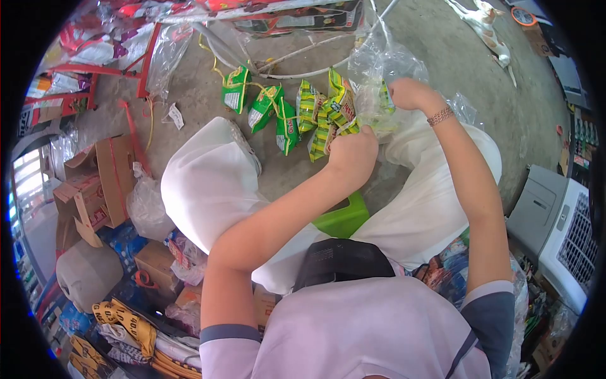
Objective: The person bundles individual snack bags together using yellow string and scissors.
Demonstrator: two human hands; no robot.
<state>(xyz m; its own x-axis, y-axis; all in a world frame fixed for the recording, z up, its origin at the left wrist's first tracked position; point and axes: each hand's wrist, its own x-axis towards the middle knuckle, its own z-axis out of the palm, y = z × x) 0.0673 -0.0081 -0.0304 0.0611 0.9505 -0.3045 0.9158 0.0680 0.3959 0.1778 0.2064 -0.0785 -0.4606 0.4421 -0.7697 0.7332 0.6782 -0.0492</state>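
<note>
Our left hand (355,153) and right hand (413,95), apart from each other, sit at a clear plastic bag (379,68).
The fingers of both hands are curled; we cannot tell exactly what either one grips. The bag lies between our hands and extends beyond them, with the yellow-green striped packets (339,112) clustered just left of it, next to our left hand. Farther left, three green packets (265,107) follow in a row along a yellow cord (218,71). A white metal frame (297,76) stands beyond the packets. Nearer us, a green stool (353,218) shows between our knees. At far right, a cat (485,28) lies on the concrete floor (435,47).
</note>
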